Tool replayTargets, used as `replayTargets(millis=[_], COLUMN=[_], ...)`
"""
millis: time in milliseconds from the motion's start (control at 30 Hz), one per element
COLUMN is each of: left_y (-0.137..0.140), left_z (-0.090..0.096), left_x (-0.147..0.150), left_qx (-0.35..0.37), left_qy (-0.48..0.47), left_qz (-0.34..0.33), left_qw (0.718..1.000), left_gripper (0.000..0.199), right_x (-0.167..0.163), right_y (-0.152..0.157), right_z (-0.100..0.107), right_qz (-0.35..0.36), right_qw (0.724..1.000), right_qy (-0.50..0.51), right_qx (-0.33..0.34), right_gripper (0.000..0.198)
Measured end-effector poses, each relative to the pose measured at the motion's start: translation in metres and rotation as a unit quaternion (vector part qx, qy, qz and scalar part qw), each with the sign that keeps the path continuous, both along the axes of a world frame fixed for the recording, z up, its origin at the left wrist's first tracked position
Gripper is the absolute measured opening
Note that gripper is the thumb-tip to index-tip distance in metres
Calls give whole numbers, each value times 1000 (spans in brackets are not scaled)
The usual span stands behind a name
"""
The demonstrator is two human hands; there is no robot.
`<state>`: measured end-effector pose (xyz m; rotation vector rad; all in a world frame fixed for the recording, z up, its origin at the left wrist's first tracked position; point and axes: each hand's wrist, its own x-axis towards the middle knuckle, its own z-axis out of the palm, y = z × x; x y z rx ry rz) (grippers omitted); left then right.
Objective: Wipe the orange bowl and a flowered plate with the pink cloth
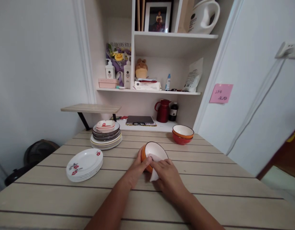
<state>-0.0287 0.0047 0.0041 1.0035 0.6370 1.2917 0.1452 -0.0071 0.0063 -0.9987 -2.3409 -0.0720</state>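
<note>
Left hand (138, 167) grips orange bowl (157, 149), partly hidden by white cloth (154, 175) pinched in right hand (166, 174).

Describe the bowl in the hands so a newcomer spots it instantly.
Start at the planked table and look near its middle. The white-lined orange bowl is tilted in the left hand, with the right hand holding a white wipe against it. Unlike the stacked orange bowl farther right, upright on a red bowl, this one is held.
</note>
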Motion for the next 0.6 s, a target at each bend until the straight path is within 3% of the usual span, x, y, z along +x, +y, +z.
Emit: replayTargets(millis=[133,267,433,600], left_y=[-3,-4,2,8], left_z=[9,15,12,7], left_x=[-3,-14,-27,-27], left_qx=[17,24,24,-28], left_qy=[21,22,-2,-22], left_qz=[-4,-16,-25,-31], left_qw=[1000,999,999,999], left_gripper=[70,68,61,76], right_x=[-4,-4,7,5], right_y=[-1,4,19,28], right_z=[1,17,41,32], right_qz=[14,81,180,140], right_qw=[1000,995,976,982], right_qy=[-15,-54,-109,-121], right_qx=[-11,-18,50,31], right_gripper=[57,52,38,29])
